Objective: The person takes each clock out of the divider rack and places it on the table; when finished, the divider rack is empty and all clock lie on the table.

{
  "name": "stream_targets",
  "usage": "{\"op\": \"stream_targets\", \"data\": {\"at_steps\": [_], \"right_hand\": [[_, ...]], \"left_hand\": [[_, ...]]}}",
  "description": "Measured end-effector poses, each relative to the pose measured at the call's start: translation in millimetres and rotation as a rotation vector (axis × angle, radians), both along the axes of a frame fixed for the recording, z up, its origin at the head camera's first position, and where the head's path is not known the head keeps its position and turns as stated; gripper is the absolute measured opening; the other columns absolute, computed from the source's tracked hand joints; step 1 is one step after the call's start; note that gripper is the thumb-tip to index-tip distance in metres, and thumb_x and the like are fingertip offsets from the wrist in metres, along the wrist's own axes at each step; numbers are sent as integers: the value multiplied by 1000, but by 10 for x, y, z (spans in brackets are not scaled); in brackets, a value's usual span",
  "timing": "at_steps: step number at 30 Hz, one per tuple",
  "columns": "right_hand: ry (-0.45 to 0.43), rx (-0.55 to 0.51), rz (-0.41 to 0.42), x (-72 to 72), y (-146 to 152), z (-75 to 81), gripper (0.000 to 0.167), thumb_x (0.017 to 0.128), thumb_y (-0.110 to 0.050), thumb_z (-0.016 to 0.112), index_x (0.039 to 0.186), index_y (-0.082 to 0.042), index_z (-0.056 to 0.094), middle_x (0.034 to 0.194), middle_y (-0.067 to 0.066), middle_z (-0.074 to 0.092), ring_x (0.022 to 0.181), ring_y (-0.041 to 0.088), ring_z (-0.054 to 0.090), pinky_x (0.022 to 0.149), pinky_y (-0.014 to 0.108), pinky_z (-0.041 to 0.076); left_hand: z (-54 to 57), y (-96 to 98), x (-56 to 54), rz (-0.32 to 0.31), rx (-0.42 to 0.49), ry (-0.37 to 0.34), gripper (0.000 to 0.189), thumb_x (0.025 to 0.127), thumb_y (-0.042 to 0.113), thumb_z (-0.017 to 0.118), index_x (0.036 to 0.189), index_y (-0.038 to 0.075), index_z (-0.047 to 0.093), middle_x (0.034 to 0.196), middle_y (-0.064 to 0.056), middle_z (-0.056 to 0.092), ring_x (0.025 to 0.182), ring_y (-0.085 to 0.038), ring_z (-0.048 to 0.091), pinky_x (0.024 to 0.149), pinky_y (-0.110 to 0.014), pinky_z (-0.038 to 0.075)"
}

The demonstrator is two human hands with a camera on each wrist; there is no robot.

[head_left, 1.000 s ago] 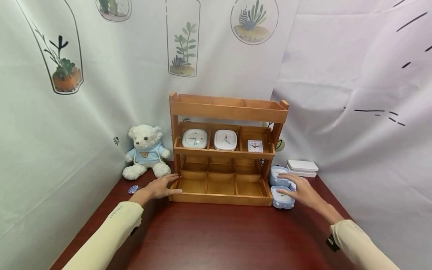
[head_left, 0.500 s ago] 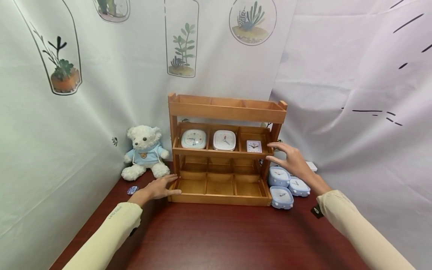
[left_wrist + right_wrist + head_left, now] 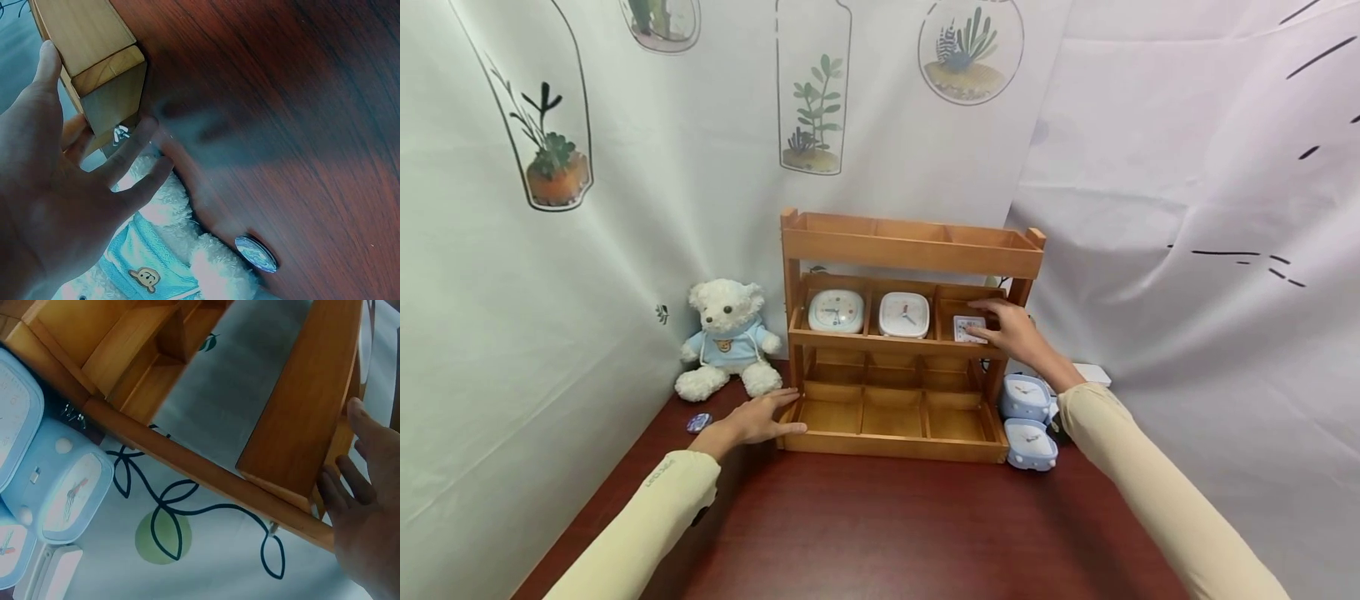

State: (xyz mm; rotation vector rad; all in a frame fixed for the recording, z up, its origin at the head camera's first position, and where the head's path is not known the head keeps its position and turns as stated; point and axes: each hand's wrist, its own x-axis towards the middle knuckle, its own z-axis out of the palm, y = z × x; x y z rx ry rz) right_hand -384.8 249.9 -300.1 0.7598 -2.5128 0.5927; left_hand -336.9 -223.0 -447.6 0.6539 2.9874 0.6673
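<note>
A three-tier wooden rack (image 3: 895, 447) stands on the table. My left hand (image 3: 748, 421) is at its lower left corner, fingers spread along the side and thumb near the front edge. On the middle shelf, my right hand (image 3: 1018, 336) reaches into the right compartment, around a small square white alarm clock (image 3: 960, 328). The thumb overlaps the clock's face and the fingers lie above it. In the right wrist view the fingers (image 3: 356, 478) dip behind the shelf's front board, which hides the clock. Two larger white clocks, a left one (image 3: 836, 312) and a middle one (image 3: 904, 315), sit beside it.
Several light blue clocks (image 3: 1031, 443) are grouped by the rack's right side, with a white box (image 3: 1092, 374) behind. A white teddy bear (image 3: 727, 333) in a blue hoodie sits at the left, near a small round blue-patterned object (image 3: 698, 422). Printed cloth walls surround the table.
My right hand has moved from over the blue clocks, up and left to the small clock on the middle shelf. My left hand has stayed at the rack's corner.
</note>
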Motion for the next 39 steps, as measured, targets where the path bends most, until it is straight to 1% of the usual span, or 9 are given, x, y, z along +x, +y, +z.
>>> {"op": "stream_targets", "data": {"at_steps": [4,9,12,16,19,23,31,35,39], "right_hand": [[-48,30,9,-53,-6,-42,56,94,-20,80,142,3,60,140,29,60,122,45,61,100,59,49],[-73,58,28,-53,-22,-60,50,97,-19,77,139,4,62,134,29,64,113,43,64,95,57,51],[-67,57,30,-46,-29,-64,47,97,-17,75,138,4,63,133,29,64,117,43,63,97,58,50],[-59,52,22,-52,-37,-81,47,97,-15,76,137,5,64,134,29,63,122,44,60,101,59,48],[-71,43,20,-68,-44,-93,46,97,-15,76,138,4,64,135,28,62,124,44,58,102,59,47],[-83,23,18,-80,-54,-92,46,97,-15,76,137,3,65,137,28,62,127,44,57,104,59,45],[-81,26,19,-96,-81,-86,46,96,-17,77,136,3,65,136,26,63,127,43,57,105,58,45],[-86,26,8,-95,-77,-84,46,96,-18,78,136,2,66,135,26,63,122,42,59,101,57,48],[-76,36,7,-76,-57,-68,45,95,-19,79,135,-1,66,131,25,64,111,39,61,92,54,51]], "left_hand": [[-1,17,9,-8,0,-2,78,97,45,73,153,-1,48,160,-24,40,144,-50,40,109,-67,38],[-5,16,14,0,-4,-6,79,97,47,72,154,-1,47,161,-24,40,144,-50,40,109,-67,38],[4,22,18,8,-5,-9,80,96,48,73,154,-1,47,161,-23,40,144,-49,40,109,-67,38],[18,30,26,-11,-19,-3,80,97,48,72,154,-2,47,160,-25,39,143,-51,40,108,-68,38],[25,19,21,-19,-25,0,80,97,48,72,154,-3,47,160,-26,39,142,-52,40,107,-69,39],[27,9,9,-12,-10,-11,79,97,47,72,154,-2,46,161,-25,39,144,-51,38,109,-69,36],[7,-33,9,-15,4,-12,84,96,51,72,154,-3,46,161,-27,38,144,-53,37,109,-69,36],[14,-30,18,-13,12,-12,84,96,51,71,154,-3,45,161,-27,37,144,-53,37,109,-70,35],[9,-10,20,-19,12,-15,82,97,48,72,154,-4,45,161,-27,37,144,-53,36,108,-71,35]]}}
